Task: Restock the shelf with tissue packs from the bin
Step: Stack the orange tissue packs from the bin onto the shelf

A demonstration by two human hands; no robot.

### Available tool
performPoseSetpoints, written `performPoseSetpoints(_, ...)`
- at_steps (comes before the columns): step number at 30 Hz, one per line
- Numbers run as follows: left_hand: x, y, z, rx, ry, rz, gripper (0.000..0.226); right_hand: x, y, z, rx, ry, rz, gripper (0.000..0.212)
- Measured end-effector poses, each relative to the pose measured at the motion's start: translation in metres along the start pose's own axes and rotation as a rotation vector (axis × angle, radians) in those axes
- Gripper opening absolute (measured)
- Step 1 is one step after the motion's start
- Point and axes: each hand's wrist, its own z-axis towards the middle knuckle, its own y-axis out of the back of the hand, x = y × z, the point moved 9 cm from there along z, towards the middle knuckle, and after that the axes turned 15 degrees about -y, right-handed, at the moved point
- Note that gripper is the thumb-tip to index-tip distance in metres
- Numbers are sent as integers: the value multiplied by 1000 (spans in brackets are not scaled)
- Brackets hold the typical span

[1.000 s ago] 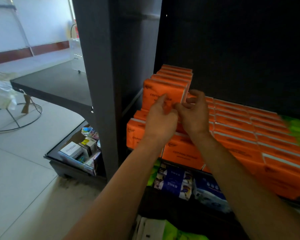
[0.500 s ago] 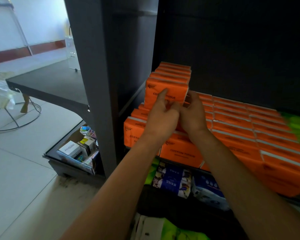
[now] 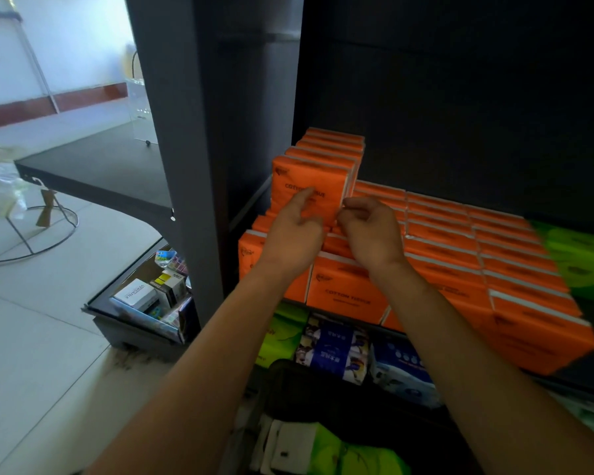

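Two hands at the shelf's left end: braces front orange tissue pack, upright atop the lower row, with left hand, fingers spread; curls right hand beside its right edge (pinching or not, cannot tell). Could topple forward if released leaning.

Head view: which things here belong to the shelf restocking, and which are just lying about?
Job: raised orange tissue packs, orange packs below, left hand, right hand.
Lying about: green packs, blue packs, tray of small boxes, wire stand.
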Motion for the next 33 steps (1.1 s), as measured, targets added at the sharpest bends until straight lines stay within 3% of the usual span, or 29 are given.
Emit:
performPoseSetpoints(6,1,-6,0,59,18,7,40,-2,4,-6,-28,25,7,16)
performPoseSetpoints(15,-22,-7,-10,110,-64,103,28,1,30,-40,154,-28,85,19)
performPoseSetpoints(22,-48,-31,-57,340,-47,134,27,5,86,-100,273,77,-156,18)
performPoseSetpoints(33,-18,-107,-167,713,-76,419,23,-109,122,-167,383,-5,-398,10)
